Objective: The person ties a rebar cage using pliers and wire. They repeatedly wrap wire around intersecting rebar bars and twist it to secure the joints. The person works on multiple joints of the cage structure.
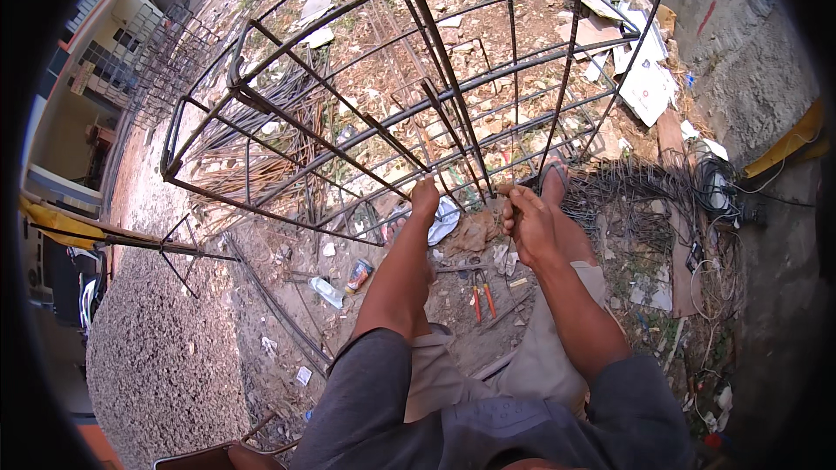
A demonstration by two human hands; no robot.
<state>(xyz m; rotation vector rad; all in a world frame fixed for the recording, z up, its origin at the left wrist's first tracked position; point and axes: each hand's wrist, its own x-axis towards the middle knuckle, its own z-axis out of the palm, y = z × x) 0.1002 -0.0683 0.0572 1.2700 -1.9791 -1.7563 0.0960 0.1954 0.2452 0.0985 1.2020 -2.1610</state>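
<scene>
A cage of dark steel reinforcing bars (448,91), with long bars joined by bent cross-ties, spreads in front of me. My left hand (425,198) is closed round a bar at the cage's near side. To its right, my right hand (529,226) is raised beside the near bars, its fingers curled and the thumb pressed to them. Whatever thin thing may be in that pinch is too small to make out. Pincers with orange-red handles (484,298) lie on the dirt between my legs, below both hands. My sandalled foot (555,183) stands just beyond the right hand.
Loose rods (261,113) lie heaped under the cage's left side. Tangled black wire (636,196) is piled at the right, near a concrete wall (758,43). Broken white boards (649,87) lie at the far right. Gravel (165,348) covers the left. A crumpled packet (359,274) lies nearby.
</scene>
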